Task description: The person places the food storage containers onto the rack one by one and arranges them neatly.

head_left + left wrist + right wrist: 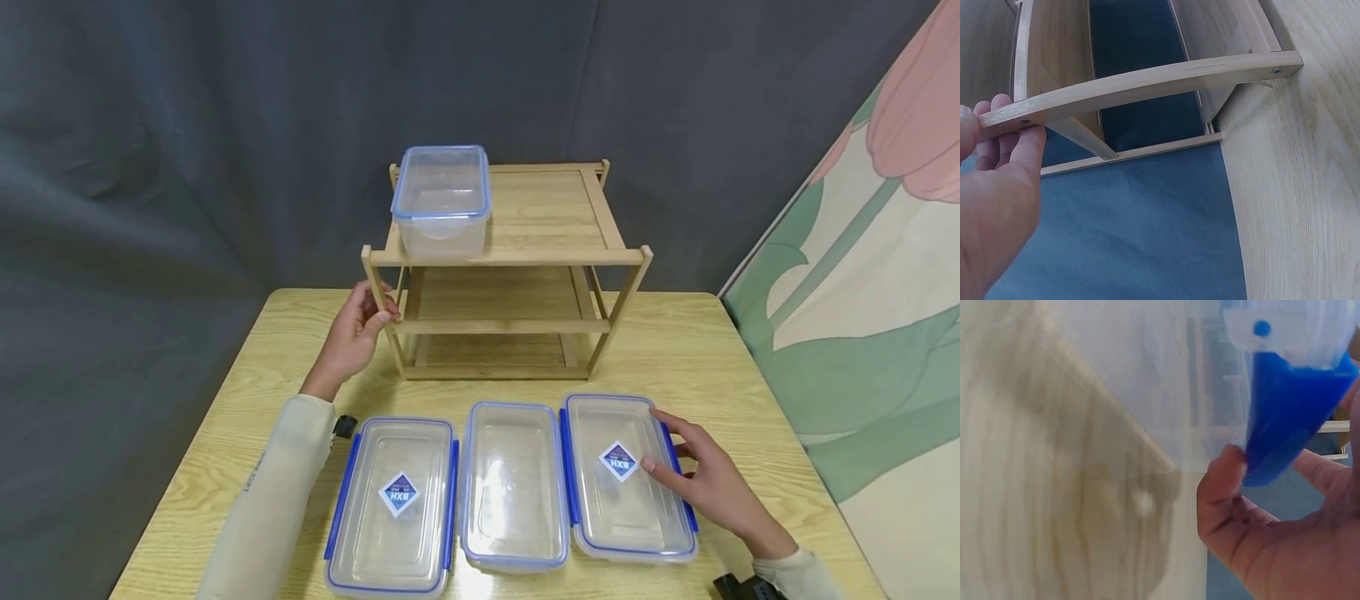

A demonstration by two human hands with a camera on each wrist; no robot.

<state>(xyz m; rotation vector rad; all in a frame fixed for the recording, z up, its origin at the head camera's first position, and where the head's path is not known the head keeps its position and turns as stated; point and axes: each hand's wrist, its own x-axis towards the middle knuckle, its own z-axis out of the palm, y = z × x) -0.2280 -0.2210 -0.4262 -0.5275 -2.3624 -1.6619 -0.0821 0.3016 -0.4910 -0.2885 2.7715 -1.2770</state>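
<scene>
My left hand (355, 329) grips the front left post (1147, 87) of a three-tier wooden rack (555, 212), thumb in front and fingers around it. The right hand (708, 475) is at the right edge of a clear food container (630, 521) with a blue-trimmed lid and a diamond sticker. Its thumb lies on the lid, while the other fingers curl at the side. In the right wrist view, a curled finger touches the lower edge of a blue latch (1297, 415), which slants away from the container wall.
A middle blue-rimmed container (516, 467) and a left latched container (386, 542) stand beside it. Another clear container (442, 187) sits on the rack's top left. Behind the table (690, 350) hangs a dark curtain (480, 75); flowered fabric (862, 333) is at right.
</scene>
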